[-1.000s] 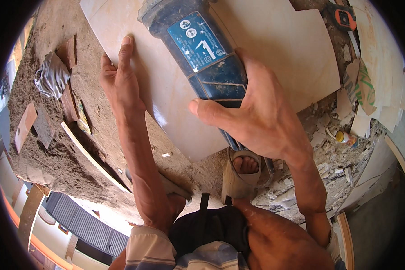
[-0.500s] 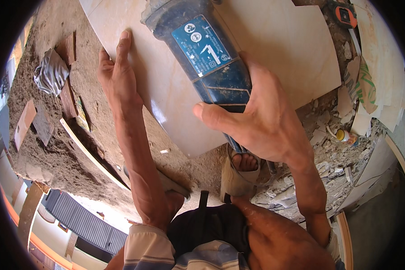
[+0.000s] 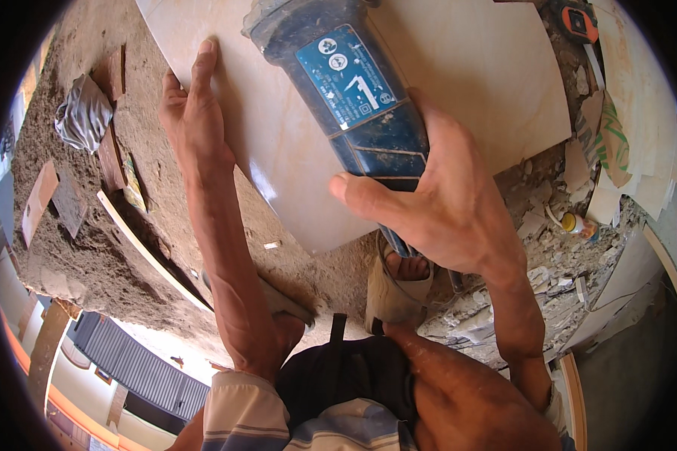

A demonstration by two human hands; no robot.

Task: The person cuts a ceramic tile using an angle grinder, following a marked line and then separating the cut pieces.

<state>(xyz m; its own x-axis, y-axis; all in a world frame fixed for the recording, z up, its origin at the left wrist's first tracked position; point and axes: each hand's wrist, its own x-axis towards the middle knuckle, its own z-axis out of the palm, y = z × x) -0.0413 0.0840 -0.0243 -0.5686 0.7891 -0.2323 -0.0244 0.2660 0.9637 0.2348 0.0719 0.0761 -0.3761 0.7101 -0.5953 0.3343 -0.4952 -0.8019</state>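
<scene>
A dusty blue power tool (image 3: 338,83) lies across a cream marbled tile (image 3: 496,83) at the top middle; its far end runs out of the frame. My right hand (image 3: 451,210) is wrapped round the tool's handle, thumb across the near side. My left hand (image 3: 195,128) grips the tile's left edge, thumb on its top face and fingers partly curled out of sight. Under the tool's near end is my sandalled foot (image 3: 399,293), with a dark cord beside it.
Dirt ground (image 3: 68,248) carries a grey cloth (image 3: 83,113), wood scraps (image 3: 41,203) and a pale strip (image 3: 150,248) at left. At right are a tape measure (image 3: 577,24), rubble (image 3: 519,293), a small yellow-lidded container (image 3: 579,225) and stacked pale sheets (image 3: 639,135).
The tile and my left hand have shifted slightly away from me. The tool and my right hand have slid a little to the right, with the grip unchanged.
</scene>
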